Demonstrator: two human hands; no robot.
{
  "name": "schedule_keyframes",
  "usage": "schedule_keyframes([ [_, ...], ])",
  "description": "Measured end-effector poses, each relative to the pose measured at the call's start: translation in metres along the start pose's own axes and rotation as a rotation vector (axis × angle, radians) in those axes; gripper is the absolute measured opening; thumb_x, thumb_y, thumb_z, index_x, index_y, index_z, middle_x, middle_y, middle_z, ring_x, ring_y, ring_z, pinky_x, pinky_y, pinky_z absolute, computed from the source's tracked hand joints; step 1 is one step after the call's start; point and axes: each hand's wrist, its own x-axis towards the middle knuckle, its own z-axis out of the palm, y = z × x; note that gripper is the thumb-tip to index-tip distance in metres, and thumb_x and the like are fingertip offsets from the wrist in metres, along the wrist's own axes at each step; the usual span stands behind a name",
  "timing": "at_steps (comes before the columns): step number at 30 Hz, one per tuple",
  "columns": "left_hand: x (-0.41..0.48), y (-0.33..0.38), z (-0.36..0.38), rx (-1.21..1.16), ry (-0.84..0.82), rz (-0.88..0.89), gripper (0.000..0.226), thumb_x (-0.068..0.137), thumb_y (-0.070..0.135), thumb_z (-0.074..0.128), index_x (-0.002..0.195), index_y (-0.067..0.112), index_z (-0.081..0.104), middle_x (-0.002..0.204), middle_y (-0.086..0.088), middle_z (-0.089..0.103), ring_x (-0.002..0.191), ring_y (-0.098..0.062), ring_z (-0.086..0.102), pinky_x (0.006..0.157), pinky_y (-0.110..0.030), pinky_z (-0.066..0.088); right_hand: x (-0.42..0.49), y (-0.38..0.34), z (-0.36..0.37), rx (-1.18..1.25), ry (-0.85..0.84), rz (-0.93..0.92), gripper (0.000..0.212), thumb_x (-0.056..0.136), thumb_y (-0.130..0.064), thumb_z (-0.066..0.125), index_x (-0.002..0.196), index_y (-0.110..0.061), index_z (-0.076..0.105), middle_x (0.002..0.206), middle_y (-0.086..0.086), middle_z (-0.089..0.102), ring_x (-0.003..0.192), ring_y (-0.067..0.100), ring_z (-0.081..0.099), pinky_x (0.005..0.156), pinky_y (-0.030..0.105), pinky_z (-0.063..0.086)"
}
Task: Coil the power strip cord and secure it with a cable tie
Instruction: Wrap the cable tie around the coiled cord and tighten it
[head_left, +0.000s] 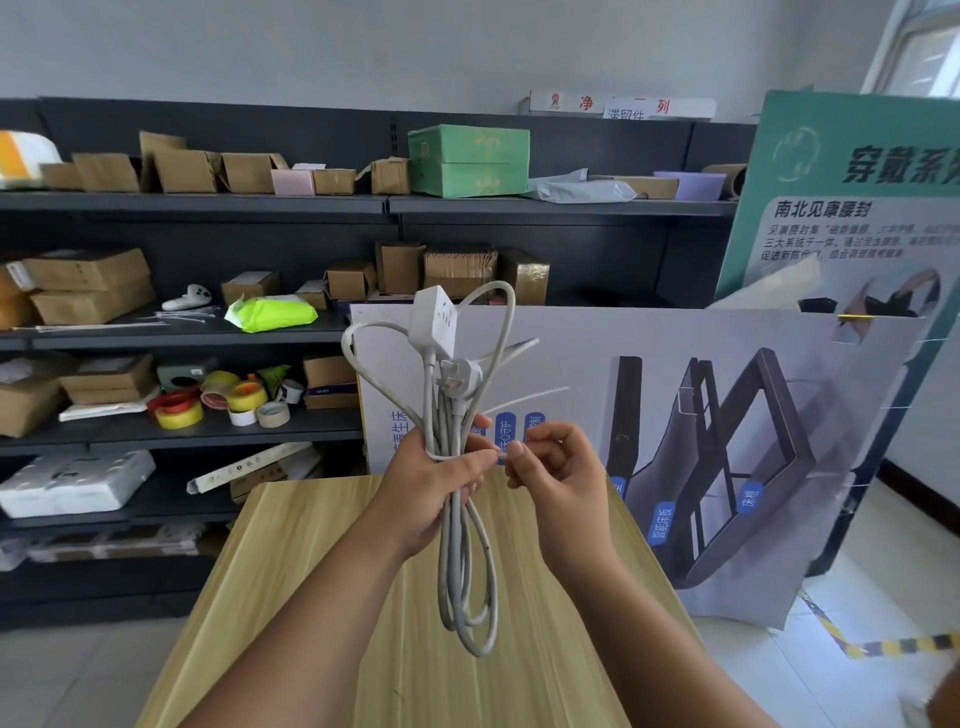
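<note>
The white power strip (432, 318) points upward above my hands, its plug (459, 375) just below it. Its grey cord (464, 566) is gathered in long loops that hang down over the wooden table (322, 597) and arch up beside the strip. My left hand (434, 480) grips the bundle at its middle. A thin white cable tie (511, 399) wraps the bundle at that grip, and its two ends stick up to the right. My right hand (558, 467) pinches the tie next to the left thumb.
Dark shelves (208, 202) to the left and behind hold cardboard boxes, tape rolls (228, 402), loose cable ties (182, 317) and a green box. Printed poster boards (727, 441) lean behind the table on the right. Tiled floor shows at the right.
</note>
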Motion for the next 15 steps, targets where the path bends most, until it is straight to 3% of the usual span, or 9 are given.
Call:
schedule_keyframes([
  [2, 0.0, 0.001, -0.002, 0.012, 0.021, 0.003, 0.027, 0.077, 0.001, 0.07, 0.102, 0.008, 0.065, 0.074, -0.014, 0.062, 0.046, -0.014, 0.046, 0.051, -0.028, 0.04, 0.0, -0.002, 0.002, 0.046, -0.027, 0.036, 0.009, 0.09, -0.007, 0.065, 0.095, -0.005, 0.058, 0.069, 0.008, 0.066, 0.065, 0.02, 0.063, 0.06, 0.027, 0.053],
  [4, 0.0, 0.003, -0.004, -0.021, 0.023, -0.003, 0.027, 0.076, 0.0, 0.07, 0.101, 0.009, 0.065, 0.072, -0.012, 0.059, 0.043, -0.013, 0.045, 0.05, -0.028, 0.039, 0.006, 0.002, 0.001, 0.267, 0.004, 0.199, 0.011, 0.095, -0.017, 0.057, 0.097, -0.007, 0.058, 0.063, 0.008, 0.063, 0.059, 0.019, 0.059, 0.055, 0.028, 0.05],
  [6, 0.0, 0.005, -0.005, -0.087, 0.003, 0.001, 0.026, 0.076, -0.003, 0.068, 0.099, 0.008, 0.064, 0.07, -0.01, 0.06, 0.04, -0.012, 0.043, 0.048, -0.027, 0.037, 0.021, 0.01, -0.005, 0.546, 0.094, 0.467, 0.034, 0.097, -0.034, 0.051, 0.117, -0.007, 0.058, 0.066, 0.007, 0.066, 0.057, 0.018, 0.058, 0.051, 0.025, 0.051],
  [9, -0.003, 0.008, -0.007, -0.125, -0.035, 0.0, 0.028, 0.074, -0.004, 0.07, 0.099, 0.007, 0.063, 0.068, -0.007, 0.063, 0.037, -0.011, 0.042, 0.049, -0.027, 0.037, 0.045, 0.021, -0.018, 0.858, 0.044, 0.707, 0.056, 0.098, -0.046, 0.042, 0.141, -0.009, 0.045, 0.082, 0.008, 0.076, 0.055, 0.016, 0.063, 0.047, 0.022, 0.055],
  [12, -0.005, 0.008, -0.01, -0.165, -0.088, -0.019, 0.031, 0.067, 0.003, 0.077, 0.095, 0.012, 0.069, 0.068, -0.007, 0.063, 0.038, -0.011, 0.043, 0.05, -0.028, 0.038, 0.06, 0.019, -0.023, 0.997, -0.047, 0.677, 0.052, 0.101, -0.043, 0.035, 0.139, -0.01, 0.05, 0.095, 0.007, 0.077, 0.06, 0.016, 0.067, 0.05, 0.021, 0.055],
  [15, -0.006, 0.009, -0.014, -0.17, -0.124, -0.021, 0.044, 0.061, 0.011, 0.088, 0.099, 0.01, 0.067, 0.068, -0.008, 0.061, 0.038, -0.011, 0.044, 0.05, -0.029, 0.039, 0.062, 0.008, -0.022, 1.054, -0.167, 0.62, 0.042, 0.1, -0.035, 0.041, 0.12, -0.008, 0.066, 0.098, 0.008, 0.076, 0.072, 0.019, 0.072, 0.059, 0.026, 0.059],
])
